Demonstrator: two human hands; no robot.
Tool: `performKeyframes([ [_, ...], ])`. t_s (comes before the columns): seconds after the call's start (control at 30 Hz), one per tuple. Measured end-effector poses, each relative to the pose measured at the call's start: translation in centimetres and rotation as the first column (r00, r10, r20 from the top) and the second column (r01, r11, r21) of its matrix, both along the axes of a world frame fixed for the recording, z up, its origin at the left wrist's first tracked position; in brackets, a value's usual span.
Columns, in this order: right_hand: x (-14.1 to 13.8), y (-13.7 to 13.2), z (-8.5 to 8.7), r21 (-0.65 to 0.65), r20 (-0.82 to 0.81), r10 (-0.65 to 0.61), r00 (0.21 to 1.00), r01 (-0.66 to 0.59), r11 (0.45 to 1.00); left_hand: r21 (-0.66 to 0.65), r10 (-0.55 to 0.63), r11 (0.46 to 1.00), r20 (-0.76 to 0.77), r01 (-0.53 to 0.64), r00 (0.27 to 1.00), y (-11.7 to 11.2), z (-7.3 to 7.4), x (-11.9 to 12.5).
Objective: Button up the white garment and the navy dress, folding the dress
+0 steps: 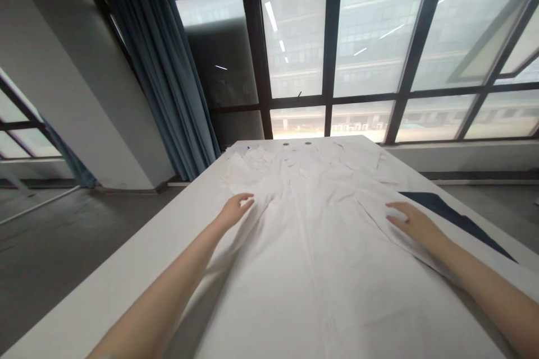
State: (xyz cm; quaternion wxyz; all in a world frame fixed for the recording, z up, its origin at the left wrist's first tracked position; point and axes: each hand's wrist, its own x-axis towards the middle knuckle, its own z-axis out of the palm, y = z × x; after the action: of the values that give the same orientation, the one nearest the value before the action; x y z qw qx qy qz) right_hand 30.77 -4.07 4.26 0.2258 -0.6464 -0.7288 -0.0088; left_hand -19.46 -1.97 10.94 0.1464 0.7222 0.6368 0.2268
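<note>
Loosely wrinkled white cloth [311,269] lies spread; left hand [236,210] and right hand [415,230] rest apart on it.

Two grips show, a left grip [236,210] and a right grip [415,230], both bare hands, and one white cloth garment [303,247] lies spread on one white bench [126,261], whose far end has two small round holes [286,144]. One dark navy triangular piece [446,219] shows beside the garment. Beyond the bench are one blue curtain [164,67], one grey column [84,95] and one wall of dark-framed windows [370,39], its panes cut off by the view and not countable exactly.
</note>
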Motion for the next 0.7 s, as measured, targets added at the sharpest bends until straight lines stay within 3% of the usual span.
performKeyframes([
  [0.1,0.4,7.8,1.3,0.076,0.041,-0.063,0.997,0.060,0.995,-0.042,0.163,0.986,0.005,-0.162,0.987,7.7,-0.2,0.5],
  [0.23,0.4,14.4,0.0,-0.108,0.019,-0.196,0.980,0.197,0.974,-0.115,0.256,0.958,-0.069,-0.262,0.964,13.2,-2.9,0.8],
  [0.37,0.6,17.2,-0.5,-0.225,0.011,-0.305,0.952,0.299,0.927,-0.105,0.285,0.949,-0.129,-0.299,0.950,15.8,-4.2,-0.4],
  [0.57,1.0,19.4,1.2,-0.184,0.062,-0.456,0.888,0.459,0.869,-0.004,0.376,0.923,-0.209,-0.386,0.902,17.6,-3.2,-3.3],
  [0.63,-0.3,19.5,1.3,-0.070,0.137,-0.463,0.876,0.475,0.877,0.034,0.344,0.937,-0.241,-0.347,0.907,17.3,-3.3,-2.9],
  [0.7,-2.4,19.2,1.0,0.120,0.219,-0.391,0.894,0.373,0.920,0.095,0.267,0.964,-0.271,-0.250,0.925,16.7,-3.9,-1.7],
])
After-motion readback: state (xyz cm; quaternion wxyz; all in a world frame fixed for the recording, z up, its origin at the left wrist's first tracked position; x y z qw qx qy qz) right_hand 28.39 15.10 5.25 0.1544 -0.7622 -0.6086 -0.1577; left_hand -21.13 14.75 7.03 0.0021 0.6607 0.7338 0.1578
